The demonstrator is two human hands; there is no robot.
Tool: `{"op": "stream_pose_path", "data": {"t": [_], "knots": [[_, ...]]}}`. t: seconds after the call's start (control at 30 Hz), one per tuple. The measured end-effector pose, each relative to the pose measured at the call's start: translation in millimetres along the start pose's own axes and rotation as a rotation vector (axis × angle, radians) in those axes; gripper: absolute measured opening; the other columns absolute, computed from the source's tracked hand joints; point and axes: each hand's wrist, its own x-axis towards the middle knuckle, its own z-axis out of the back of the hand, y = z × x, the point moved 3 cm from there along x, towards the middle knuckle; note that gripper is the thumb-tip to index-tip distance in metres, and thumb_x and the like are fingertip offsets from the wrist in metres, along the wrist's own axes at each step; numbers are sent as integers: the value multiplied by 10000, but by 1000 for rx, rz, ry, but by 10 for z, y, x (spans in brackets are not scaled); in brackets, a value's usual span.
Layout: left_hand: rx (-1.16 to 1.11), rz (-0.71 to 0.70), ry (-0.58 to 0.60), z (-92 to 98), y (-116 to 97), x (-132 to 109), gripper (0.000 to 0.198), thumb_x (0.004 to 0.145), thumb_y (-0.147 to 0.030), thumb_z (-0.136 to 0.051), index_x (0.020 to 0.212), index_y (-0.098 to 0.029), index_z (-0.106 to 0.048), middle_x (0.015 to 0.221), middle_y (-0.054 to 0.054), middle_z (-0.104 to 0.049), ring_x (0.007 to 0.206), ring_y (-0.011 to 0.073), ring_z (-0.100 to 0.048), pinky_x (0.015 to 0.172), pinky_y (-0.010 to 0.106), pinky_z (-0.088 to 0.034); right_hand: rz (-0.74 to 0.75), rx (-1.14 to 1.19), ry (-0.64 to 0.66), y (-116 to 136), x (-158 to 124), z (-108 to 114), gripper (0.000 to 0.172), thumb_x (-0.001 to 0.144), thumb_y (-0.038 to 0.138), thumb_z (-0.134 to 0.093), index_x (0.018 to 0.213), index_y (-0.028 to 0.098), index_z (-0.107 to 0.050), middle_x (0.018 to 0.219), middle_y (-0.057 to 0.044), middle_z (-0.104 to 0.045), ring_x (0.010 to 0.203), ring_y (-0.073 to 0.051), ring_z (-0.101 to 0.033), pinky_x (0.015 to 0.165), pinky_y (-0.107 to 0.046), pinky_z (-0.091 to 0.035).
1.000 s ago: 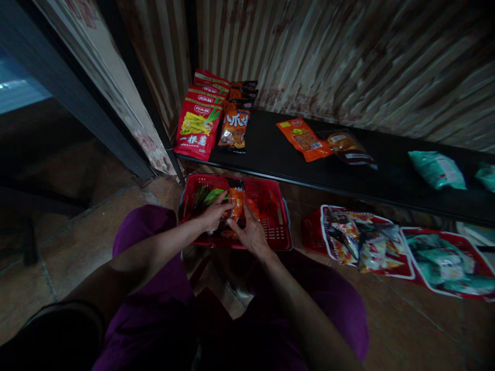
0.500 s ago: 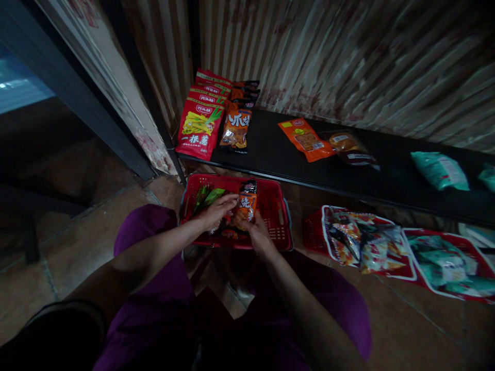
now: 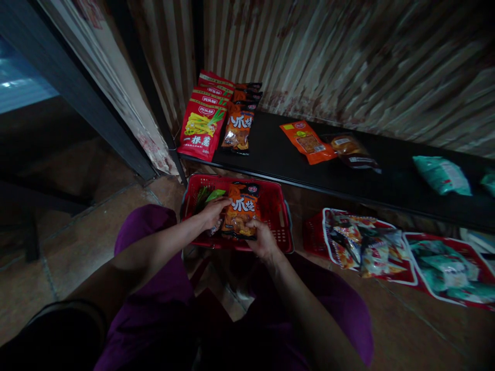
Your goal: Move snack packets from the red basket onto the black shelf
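Note:
An orange and black snack bag point(image 3: 244, 207) faces up over the red basket point(image 3: 281, 240) between my knees. My right hand point(image 3: 264, 240) grips its lower right corner, thumb on the front. At the bag's left edge, my left hand point(image 3: 213, 212) holds it with fingers closed against the side. A green package point(image 3: 215, 195) lies in the basket beyond my left hand. Above, on the black shelf point(image 3: 266, 154), matching orange snack bags point(image 3: 237, 128) stand in a row beside red snack bags point(image 3: 200, 129).
Farther right on the shelf lie a flat orange packet point(image 3: 308, 142), a brown bread-like package point(image 3: 353, 150) and a teal bag point(image 3: 442, 175). Below stand a red basket of mixed snack bags point(image 3: 375, 252) and another of teal bags point(image 3: 450, 268). A dark post point(image 3: 96, 93) rises at left.
The snack bag has turned its front toward me and spread out more fully between my hands. My right hand has shifted slightly down and right along it.

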Motion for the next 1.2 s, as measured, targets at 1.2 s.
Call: {"op": "stream_pose_path", "data": {"t": [1.2], "knots": [[16,-115,182,-190,-67,-150,668,612,-368,-803,1192,-210,-511,1035,82,-673,878,218,-663,830,356,-504,236,-12,-149,-116,126,226,395,602,400,-809,912,196,-675,886,-51,-753,933,-253,-694,822,-376,-565]]}}
